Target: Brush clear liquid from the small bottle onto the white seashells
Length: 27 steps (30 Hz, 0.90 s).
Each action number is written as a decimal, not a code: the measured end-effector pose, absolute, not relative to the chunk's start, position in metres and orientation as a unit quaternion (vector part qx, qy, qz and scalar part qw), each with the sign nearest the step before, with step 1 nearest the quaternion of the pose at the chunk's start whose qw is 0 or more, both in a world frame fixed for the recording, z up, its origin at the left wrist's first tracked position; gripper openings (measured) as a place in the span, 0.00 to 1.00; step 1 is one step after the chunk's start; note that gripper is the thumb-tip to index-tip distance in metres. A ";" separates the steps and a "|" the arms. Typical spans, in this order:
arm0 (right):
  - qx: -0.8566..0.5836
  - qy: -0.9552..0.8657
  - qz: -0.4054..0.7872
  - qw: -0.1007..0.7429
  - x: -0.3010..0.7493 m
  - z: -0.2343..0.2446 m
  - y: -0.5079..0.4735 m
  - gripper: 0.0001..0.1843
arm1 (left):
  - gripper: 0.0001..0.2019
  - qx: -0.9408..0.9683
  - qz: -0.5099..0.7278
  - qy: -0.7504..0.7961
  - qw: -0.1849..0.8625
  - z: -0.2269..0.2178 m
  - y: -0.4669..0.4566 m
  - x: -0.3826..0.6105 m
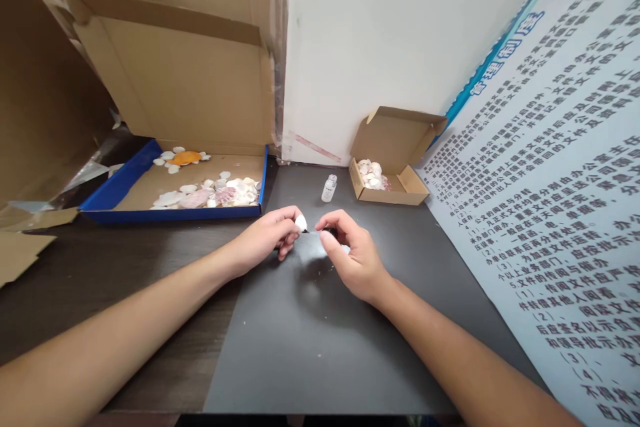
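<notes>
White shell [301, 221]: one, pinched by left hand [267, 238] | right hand [356, 261] pinches one thin dark tool [320, 233] | one vial [329, 188] | two boxes [115, 190] [391, 197]

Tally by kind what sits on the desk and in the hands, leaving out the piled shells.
boxes holding shells: 2 (blue-rimmed box, small cardboard box)
clear bottle: 1
white shell, in left hand: 1
small dark tool, in right hand: 1
Total: 5
</notes>
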State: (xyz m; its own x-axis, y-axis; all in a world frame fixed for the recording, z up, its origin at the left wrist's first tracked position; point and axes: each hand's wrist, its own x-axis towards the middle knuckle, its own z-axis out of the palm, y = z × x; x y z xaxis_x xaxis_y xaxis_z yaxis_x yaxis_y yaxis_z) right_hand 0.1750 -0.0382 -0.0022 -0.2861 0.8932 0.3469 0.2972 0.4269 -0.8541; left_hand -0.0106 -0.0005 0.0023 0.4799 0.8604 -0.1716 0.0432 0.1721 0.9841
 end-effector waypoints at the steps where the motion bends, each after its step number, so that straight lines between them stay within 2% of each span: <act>1: -0.417 -0.728 0.334 0.431 0.174 -0.001 -0.038 0.05 | 0.03 0.562 0.314 0.403 0.651 0.003 -0.001 -0.010; 5: -0.424 -0.728 0.326 0.430 0.175 -0.001 -0.037 0.05 | 0.03 0.566 0.311 0.404 0.648 0.003 -0.001 -0.010; 10: -0.399 -0.721 0.357 0.440 0.177 -0.004 -0.039 0.11 | 0.04 0.574 0.306 0.401 0.644 0.002 0.000 -0.010; 17: -0.425 -0.724 0.323 0.438 0.175 -0.001 -0.037 0.05 | 0.03 0.575 0.308 0.401 0.644 0.002 0.001 -0.011; 24: -0.394 -0.705 0.382 0.448 0.177 -0.004 -0.040 0.13 | 0.04 0.577 0.304 0.406 0.641 0.001 0.001 -0.011; 27: -0.407 -0.711 0.363 0.444 0.175 -0.003 -0.039 0.10 | 0.04 0.579 0.306 0.401 0.641 0.001 0.001 -0.011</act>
State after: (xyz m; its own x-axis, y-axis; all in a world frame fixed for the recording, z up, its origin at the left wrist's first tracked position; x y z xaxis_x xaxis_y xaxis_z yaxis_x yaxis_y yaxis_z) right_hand 0.1754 -0.0388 -0.0035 -0.2752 0.9007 0.3362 0.2569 0.4059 -0.8771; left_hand -0.0113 0.0007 0.0011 0.4903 0.8568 -0.1597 0.0722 0.1426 0.9871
